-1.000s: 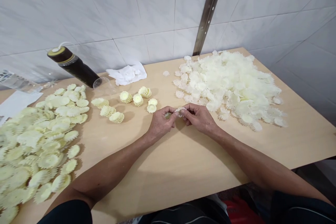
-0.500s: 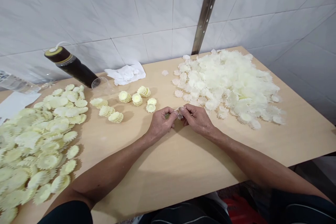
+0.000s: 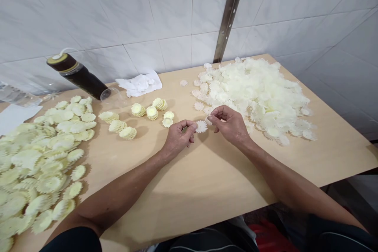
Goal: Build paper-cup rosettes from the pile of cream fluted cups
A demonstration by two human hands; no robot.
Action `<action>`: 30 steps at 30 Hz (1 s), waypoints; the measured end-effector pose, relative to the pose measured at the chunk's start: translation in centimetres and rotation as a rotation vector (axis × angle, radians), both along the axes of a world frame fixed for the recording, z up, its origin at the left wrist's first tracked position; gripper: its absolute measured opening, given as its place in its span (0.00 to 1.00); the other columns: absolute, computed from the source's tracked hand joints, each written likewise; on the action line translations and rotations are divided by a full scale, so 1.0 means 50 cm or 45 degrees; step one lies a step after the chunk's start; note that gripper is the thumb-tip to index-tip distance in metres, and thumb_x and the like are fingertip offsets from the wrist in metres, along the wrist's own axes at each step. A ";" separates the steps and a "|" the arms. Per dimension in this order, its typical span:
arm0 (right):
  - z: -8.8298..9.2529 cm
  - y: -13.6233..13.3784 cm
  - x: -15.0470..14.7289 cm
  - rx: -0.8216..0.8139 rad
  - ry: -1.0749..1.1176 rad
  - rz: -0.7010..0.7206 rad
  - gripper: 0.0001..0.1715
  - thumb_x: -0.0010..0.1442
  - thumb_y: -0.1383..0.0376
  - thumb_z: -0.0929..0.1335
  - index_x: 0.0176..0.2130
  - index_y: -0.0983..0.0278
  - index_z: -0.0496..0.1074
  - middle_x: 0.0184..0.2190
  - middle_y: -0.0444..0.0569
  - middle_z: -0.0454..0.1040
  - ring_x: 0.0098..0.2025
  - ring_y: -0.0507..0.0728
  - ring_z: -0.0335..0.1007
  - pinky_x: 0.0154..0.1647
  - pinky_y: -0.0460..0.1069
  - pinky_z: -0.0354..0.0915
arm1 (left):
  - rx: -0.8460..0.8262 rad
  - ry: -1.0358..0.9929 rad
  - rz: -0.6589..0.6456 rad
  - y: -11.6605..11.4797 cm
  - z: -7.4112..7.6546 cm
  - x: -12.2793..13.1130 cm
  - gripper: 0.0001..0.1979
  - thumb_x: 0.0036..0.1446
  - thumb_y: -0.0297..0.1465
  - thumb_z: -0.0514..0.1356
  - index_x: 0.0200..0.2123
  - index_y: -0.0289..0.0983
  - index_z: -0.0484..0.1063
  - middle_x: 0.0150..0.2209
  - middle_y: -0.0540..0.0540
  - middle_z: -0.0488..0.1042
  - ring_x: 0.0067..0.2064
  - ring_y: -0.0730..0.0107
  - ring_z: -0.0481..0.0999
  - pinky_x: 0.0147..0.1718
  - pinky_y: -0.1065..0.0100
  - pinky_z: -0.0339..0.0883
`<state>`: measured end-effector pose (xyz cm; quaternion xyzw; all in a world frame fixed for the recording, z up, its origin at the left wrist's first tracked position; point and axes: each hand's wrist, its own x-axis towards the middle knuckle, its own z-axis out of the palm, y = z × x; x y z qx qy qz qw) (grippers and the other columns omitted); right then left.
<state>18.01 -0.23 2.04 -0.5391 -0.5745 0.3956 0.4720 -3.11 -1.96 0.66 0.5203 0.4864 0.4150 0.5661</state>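
Between thumb and fingers, my left hand (image 3: 180,136) pinches the edge of a pale, saw-edged flower-shaped disc (image 3: 201,126), which faces me. A little to its right, my right hand (image 3: 228,124) is closed in a pinch on a second thin pale disc (image 3: 209,119), seen partly edge-on. The two hands are apart, above the middle of the table. Just beyond my right hand spreads a heap of loose whitish discs (image 3: 254,90). Left of my left hand stand several small stacks of yellowish discs (image 3: 128,133).
A large pile of yellowish discs (image 3: 50,157) covers the left of the wooden table (image 3: 189,189). Behind it a dark bottle (image 3: 84,80) leans near a clear plastic cup (image 3: 110,96) and crumpled white tissue (image 3: 140,83). A metal bracket (image 3: 229,17) runs up the tiled wall.
My hands were together, thumbs nearly touching over a small piece. Now my right hand has drawn away up and to the right, and the disc in my left hand shows flat.
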 end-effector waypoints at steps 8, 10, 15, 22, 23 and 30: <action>0.014 0.020 0.050 0.293 -0.306 -0.165 0.11 0.59 0.59 0.77 0.31 0.61 0.76 0.32 0.48 0.77 0.32 0.56 0.73 0.30 0.52 0.75 | 0.003 0.042 0.053 0.001 -0.001 0.001 0.18 0.61 0.46 0.68 0.37 0.36 0.79 0.21 0.52 0.72 0.17 0.78 0.66 0.14 0.74 0.59; 0.021 0.027 0.065 0.344 -0.388 -0.185 0.06 0.61 0.61 0.75 0.35 0.61 0.80 0.39 0.52 0.79 0.36 0.59 0.77 0.33 0.54 0.79 | 0.009 0.042 0.070 0.003 -0.002 0.000 0.17 0.61 0.46 0.68 0.38 0.36 0.80 0.21 0.52 0.72 0.17 0.78 0.66 0.14 0.75 0.59; 0.049 0.024 0.076 0.557 -0.603 -0.364 0.12 0.65 0.61 0.71 0.47 0.62 0.82 0.51 0.57 0.80 0.40 0.59 0.78 0.37 0.55 0.80 | 0.036 0.033 0.078 0.003 -0.003 -0.001 0.17 0.61 0.45 0.68 0.39 0.36 0.80 0.22 0.52 0.73 0.18 0.78 0.67 0.15 0.75 0.60; 0.021 -0.021 0.000 0.083 -0.377 0.304 0.19 0.67 0.50 0.73 0.46 0.61 0.83 0.36 0.49 0.84 0.32 0.56 0.77 0.33 0.51 0.72 | 0.078 0.042 0.050 -0.003 -0.003 0.002 0.18 0.62 0.46 0.68 0.40 0.36 0.81 0.21 0.52 0.73 0.18 0.76 0.68 0.15 0.74 0.61; 0.014 -0.022 -0.005 0.052 -0.371 0.318 0.18 0.67 0.50 0.73 0.44 0.60 0.83 0.35 0.49 0.84 0.32 0.57 0.77 0.33 0.51 0.71 | 0.076 0.041 0.037 -0.003 -0.005 0.003 0.18 0.62 0.46 0.69 0.40 0.36 0.81 0.21 0.52 0.73 0.19 0.76 0.68 0.16 0.74 0.62; 0.016 0.018 0.058 0.339 -0.603 -0.136 0.14 0.67 0.63 0.69 0.49 0.62 0.82 0.45 0.55 0.83 0.36 0.59 0.79 0.36 0.54 0.76 | -0.004 -0.272 0.031 0.013 -0.016 0.003 0.20 0.60 0.37 0.68 0.53 0.37 0.74 0.47 0.41 0.79 0.39 0.65 0.85 0.33 0.67 0.79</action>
